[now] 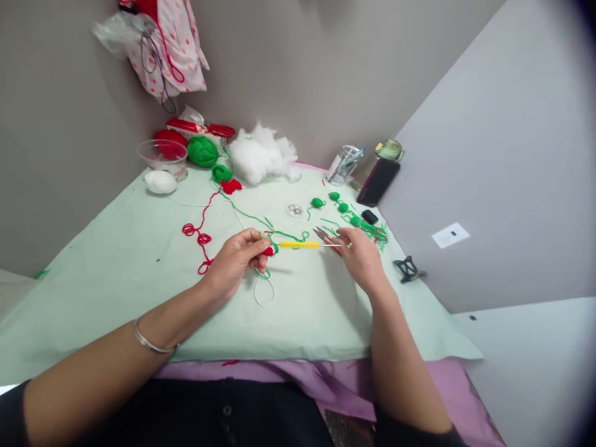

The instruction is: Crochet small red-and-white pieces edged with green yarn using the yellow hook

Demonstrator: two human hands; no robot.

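"Firstly, the hands?"

"Left hand [236, 256]: closed, thumb and fingertips pinching a small red, white and green yarn piece [269, 251], partly covered. Right hand [359, 253]: fingers curled at the thin metal shaft of a yellow-handled tool [299, 245]; cannot tell whether gripping."

"Obscured?"

"Red-handled metal scissors [325, 235], partly behind the right hand."

"Textures?"

"Fluffy white stuffing [263, 155], heaped beyond."

Left hand [244, 251] pinching a small red piece [269, 251] edged in green and white; a yellow-handled hook [299, 245] spans from it to the fingers of the right hand [361, 257]. Scissors [320, 233] lie on the table [302, 316], partly hidden behind the right hand. Toward the rear: white stuffing [262, 155], a large green yarn ball [202, 151], and, at right, a tilted dark phone [379, 182].
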